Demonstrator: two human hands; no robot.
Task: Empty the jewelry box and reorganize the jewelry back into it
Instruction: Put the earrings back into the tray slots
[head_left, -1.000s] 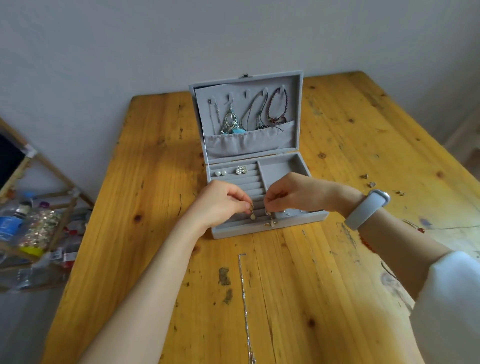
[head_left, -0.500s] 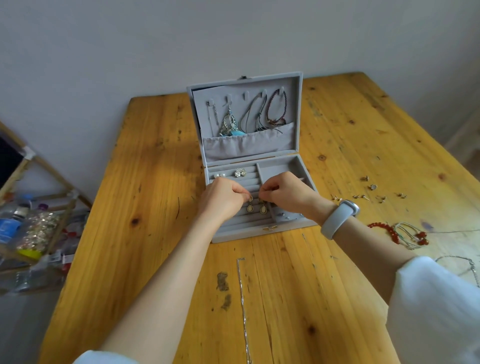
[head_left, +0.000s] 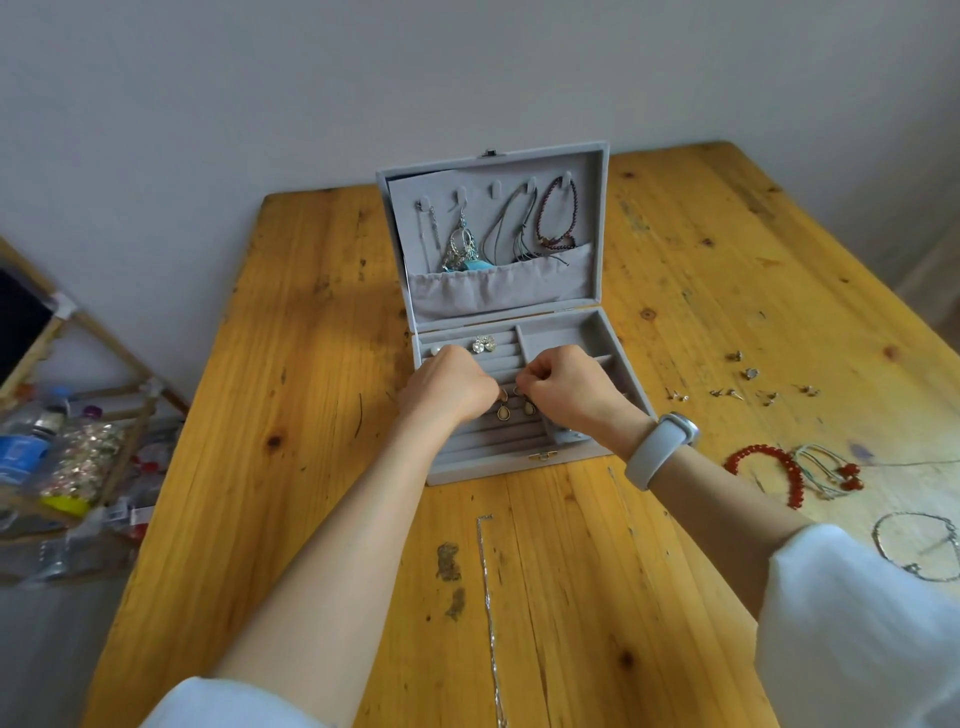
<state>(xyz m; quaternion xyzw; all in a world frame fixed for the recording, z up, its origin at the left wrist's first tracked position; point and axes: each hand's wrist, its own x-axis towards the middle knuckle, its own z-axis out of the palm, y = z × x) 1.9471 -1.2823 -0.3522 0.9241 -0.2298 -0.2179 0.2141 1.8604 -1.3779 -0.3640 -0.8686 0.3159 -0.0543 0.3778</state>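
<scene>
My left hand (head_left: 451, 387) and right hand (head_left: 569, 385) sat over the ring rolls of the open box (head_left: 582, 332); each hand's fingers were pinched shut on the top of a drop earring (head_left: 503, 411), the two drops hanging side by side, just apart, over the rolls; the box stood mid-desk (head_left: 311, 312), its lid upright near the far edge; bare wood lay open to my left; a chain (head_left: 488, 597) ran along the desk before the box; a red bracelet (head_left: 774, 465) and small studs (head_left: 748, 384) crowded the right side.
</scene>
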